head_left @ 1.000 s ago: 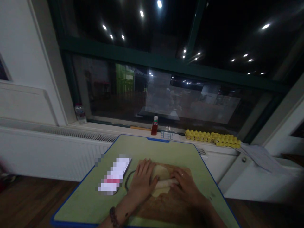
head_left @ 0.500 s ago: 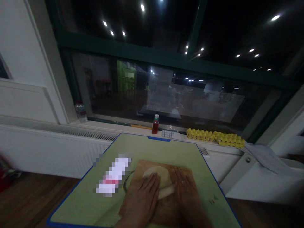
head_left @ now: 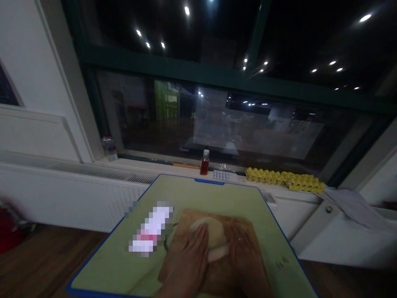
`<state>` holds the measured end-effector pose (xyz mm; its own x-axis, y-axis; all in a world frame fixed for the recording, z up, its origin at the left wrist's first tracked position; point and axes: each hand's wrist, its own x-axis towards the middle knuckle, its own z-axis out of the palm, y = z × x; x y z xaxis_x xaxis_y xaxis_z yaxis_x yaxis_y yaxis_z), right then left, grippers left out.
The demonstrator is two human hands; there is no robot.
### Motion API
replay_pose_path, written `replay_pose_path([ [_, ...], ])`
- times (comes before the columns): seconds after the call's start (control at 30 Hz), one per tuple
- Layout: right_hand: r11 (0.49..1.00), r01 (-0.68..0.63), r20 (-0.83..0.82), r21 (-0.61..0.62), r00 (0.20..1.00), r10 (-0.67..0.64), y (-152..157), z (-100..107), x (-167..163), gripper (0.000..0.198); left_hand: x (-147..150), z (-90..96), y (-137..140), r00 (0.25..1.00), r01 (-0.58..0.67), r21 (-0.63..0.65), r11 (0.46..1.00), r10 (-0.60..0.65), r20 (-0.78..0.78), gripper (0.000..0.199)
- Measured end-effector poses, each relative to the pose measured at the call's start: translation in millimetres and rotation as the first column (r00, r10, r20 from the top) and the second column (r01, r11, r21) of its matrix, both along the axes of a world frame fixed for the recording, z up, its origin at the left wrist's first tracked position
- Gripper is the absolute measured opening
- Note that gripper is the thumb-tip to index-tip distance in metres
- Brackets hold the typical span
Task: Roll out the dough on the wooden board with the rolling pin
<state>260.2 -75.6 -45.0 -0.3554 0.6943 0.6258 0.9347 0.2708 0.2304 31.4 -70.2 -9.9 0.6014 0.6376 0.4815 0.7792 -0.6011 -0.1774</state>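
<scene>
A pale round of dough (head_left: pixel 214 231) lies flattened on a wooden board (head_left: pixel 187 216). Across its near edge runs a light rolling pin (head_left: pixel 218 253), seen only in the gap between my hands. My left hand (head_left: pixel 192 252) rests over the pin's left part, palm down, with its fingers stretched forward and overlapping the dough's left side. Over the pin's right part lies my right hand (head_left: pixel 244 250), fingers long and flat and a ring on one of them, just right of the dough. Both ends of the pin are hidden under the hands.
The board lies on a green folding table (head_left: pixel 235 194) with a blue rim. A pixelated white sheet (head_left: pixel 151 229) is on its left. Along the windowsill stand a red-liquid bottle (head_left: pixel 204 163), yellow egg trays (head_left: pixel 283 179) and a clear bottle (head_left: pixel 109 147).
The whole view has shifted slightly, so things appear a little farther right. Both hands stay flat over the rolling pin, with hardly any movement relative to the dough.
</scene>
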Motion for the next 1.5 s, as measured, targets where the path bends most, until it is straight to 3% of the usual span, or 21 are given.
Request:
replay_pose_path([
  [0.1, 0.999, 0.017, -0.003, 0.041, 1.0, -0.017, 2, -7, -1, 0.053, 0, -1.7, 1, 1.0, 0.028, 0.018, 0.999, -0.028, 0.007, 0.048],
  [0.23, 0.99, 0.044, 0.013, -0.133, 0.999, -0.043, 27, 16, -12, 0.047, -1, 11.0, 26, 1.0, -0.025, 0.015, 1.0, 0.025, 0.01, 0.044],
  [0.33, 0.981, 0.067, 0.029, -0.181, 0.998, -0.063, 32, 27, -16, 0.048, -1, 16.5, 31, 0.998, -0.055, 0.033, 0.998, 0.055, 0.002, 0.043],
  [0.57, 0.997, 0.073, -0.005, 0.009, 0.997, -0.073, -11, -1, -6, 0.05, 6, -8.6, -4, 0.999, -0.034, 0.118, 0.992, 0.033, 0.011, 0.053],
  [0.7, 0.981, 0.129, 0.036, -0.144, 0.991, -0.125, 3, 18, -16, 0.054, 5, 0.3, 15, 1.0, -0.025, 0.051, 0.998, 0.025, 0.005, 0.05],
  [0.77, 0.96, 0.155, 0.06, -0.234, 0.988, -0.145, 17, 30, -22, 0.05, 4, 10.5, 29, 0.995, -0.102, -0.013, 0.995, 0.102, 0.006, 0.047],
  [0.83, 0.958, 0.144, 0.077, -0.25, 0.989, -0.128, 23, 33, -26, 0.048, 4, 15.9, 34, 0.99, -0.142, -0.04, 0.989, 0.142, 0.004, 0.049],
  [1.07, 0.992, 0.125, -0.016, -0.016, 0.992, -0.125, -2, -4, -10, 0.052, 5, -7.6, -2, 1.0, -0.004, 0.062, 0.998, 0.002, 0.019, 0.055],
  [1.33, 0.988, 0.113, 0.0, -0.102, 0.994, -0.114, 18, 28, -28, 0.043, 1, 15.8, 36, 0.995, -0.097, -0.048, 0.994, 0.098, 0.012, 0.047],
  [1.4, 0.99, 0.122, -0.029, -0.068, 0.992, -0.124, 16, 18, -28, 0.044, 1, 7.6, 28, 0.999, -0.051, -0.001, 0.999, 0.051, 0.009, 0.047],
  [1.5, 0.994, 0.093, -0.082, 0.06, 0.993, -0.088, 5, -15, -14, 0.053, 2, -17.7, 5, 0.999, 0.045, 0.085, 0.995, -0.047, 0.019, 0.05],
])
